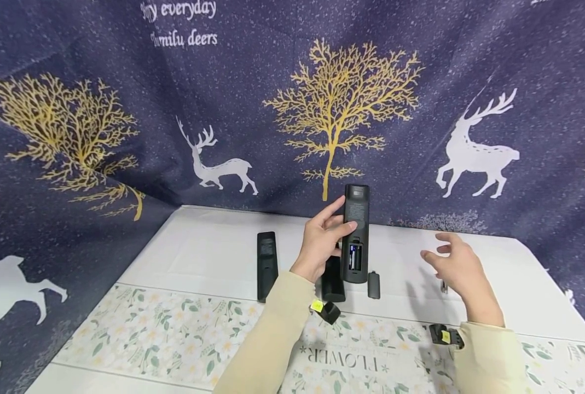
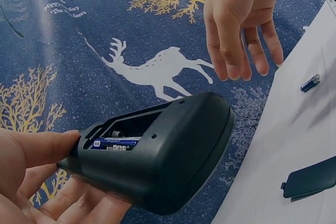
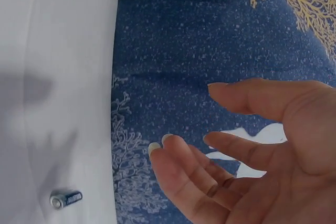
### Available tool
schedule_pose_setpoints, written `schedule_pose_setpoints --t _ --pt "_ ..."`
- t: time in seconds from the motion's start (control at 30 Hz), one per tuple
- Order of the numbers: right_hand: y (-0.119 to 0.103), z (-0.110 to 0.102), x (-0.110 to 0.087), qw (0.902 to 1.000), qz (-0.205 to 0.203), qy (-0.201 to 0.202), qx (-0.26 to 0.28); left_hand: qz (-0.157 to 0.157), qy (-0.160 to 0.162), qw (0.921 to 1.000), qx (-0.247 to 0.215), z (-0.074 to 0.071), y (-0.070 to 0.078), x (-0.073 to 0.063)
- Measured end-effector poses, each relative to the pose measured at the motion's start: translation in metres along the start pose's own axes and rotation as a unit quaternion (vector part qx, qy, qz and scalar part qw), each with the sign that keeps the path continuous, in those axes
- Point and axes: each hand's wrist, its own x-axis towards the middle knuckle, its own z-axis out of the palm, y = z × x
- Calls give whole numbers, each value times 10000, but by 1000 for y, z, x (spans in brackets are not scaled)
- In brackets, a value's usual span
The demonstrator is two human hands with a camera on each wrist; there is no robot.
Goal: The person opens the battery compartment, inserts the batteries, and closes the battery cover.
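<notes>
My left hand (image 1: 318,243) grips a black remote control (image 1: 358,219), held upright above the table with its back facing me. Its battery compartment is uncovered, and one blue AAA battery (image 2: 116,144) lies inside beside a vacant slot with a spring. Fingers support the remote's underside while the thumb presses its back. Off to the right, my right hand (image 1: 459,268) hovers with relaxed, slightly bent fingers and nothing in them. A loose battery (image 3: 66,199) lies on the white tabletop below that hand. The detached battery cover (image 1: 374,285) rests on the table just right of the remote.
A second black remote (image 1: 267,265) lies on the table to the left. Another black object (image 1: 333,284) lies partly hidden behind my left hand and the held remote. A floral cloth strip (image 1: 174,334) crosses the table's near side; a dark blue curtain (image 1: 282,164) hangs behind.
</notes>
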Motion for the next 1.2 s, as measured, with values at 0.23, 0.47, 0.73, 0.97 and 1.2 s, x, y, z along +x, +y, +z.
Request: schedule_pose_setpoints --t 0.23,0.47,0.73,0.97,1.2 --pt "11 0 -1 9979 530 39 -380 -93 -25 9999 137 -1 0 -1" --pt "15 -5 2 9957 739 57 -560 29 -28 9999 133 -1 0 1" --pt "21 -6 2 9944 816 -61 -663 -41 -13 9999 104 -2 0 1" --pt "29 -8 3 9910 1011 -396 -789 -68 -14 9999 109 -1 0 1" --pt "34 -8 5 9902 1040 -576 -739 -55 -23 9999 129 -2 0 2"
